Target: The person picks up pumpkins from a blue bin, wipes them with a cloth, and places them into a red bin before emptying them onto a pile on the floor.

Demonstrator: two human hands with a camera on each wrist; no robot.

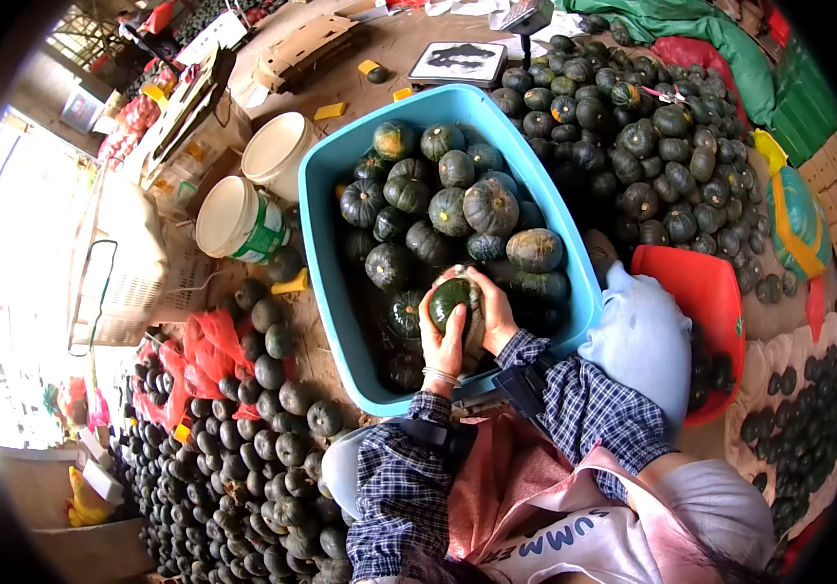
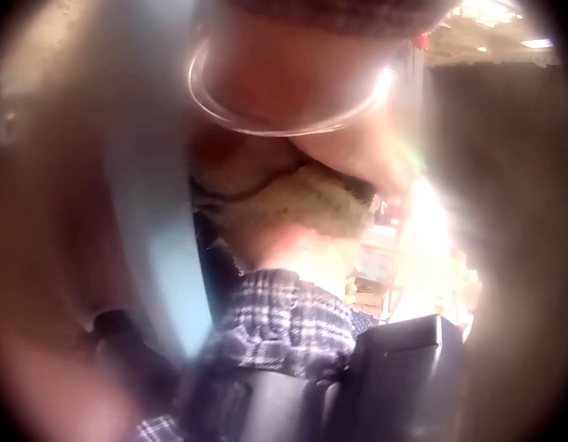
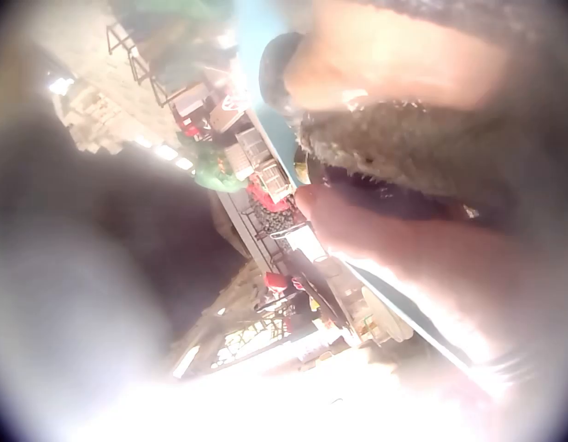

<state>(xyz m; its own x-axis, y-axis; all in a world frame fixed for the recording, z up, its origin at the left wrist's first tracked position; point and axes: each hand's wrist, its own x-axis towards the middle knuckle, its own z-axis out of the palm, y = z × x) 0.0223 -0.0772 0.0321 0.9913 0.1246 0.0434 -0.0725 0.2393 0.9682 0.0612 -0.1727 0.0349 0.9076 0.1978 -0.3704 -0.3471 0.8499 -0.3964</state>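
Over the near end of a blue tub (image 1: 328, 321), both hands hold a small dark green pumpkin (image 1: 449, 298) in the head view. The left hand (image 1: 442, 341) grips it from the left, thumb across its near side; a clear bangle circles that wrist. On the other side, the right hand (image 1: 497, 313) holds a greyish-tan fuzzy cloth (image 3: 385, 145) against the pumpkin, fingers curled over the top. The cloth (image 2: 302, 204) also shows blurred in the left wrist view. More pumpkins (image 1: 428, 242) lie in the tub beyond the hands.
Pumpkins are heaped at the far right (image 1: 632, 146) and near left (image 1: 253, 467). A red basin (image 1: 710, 292) stands right of the knee. White buckets (image 1: 228, 219) stand left of the tub, and a scale (image 1: 457, 63) sits beyond it.
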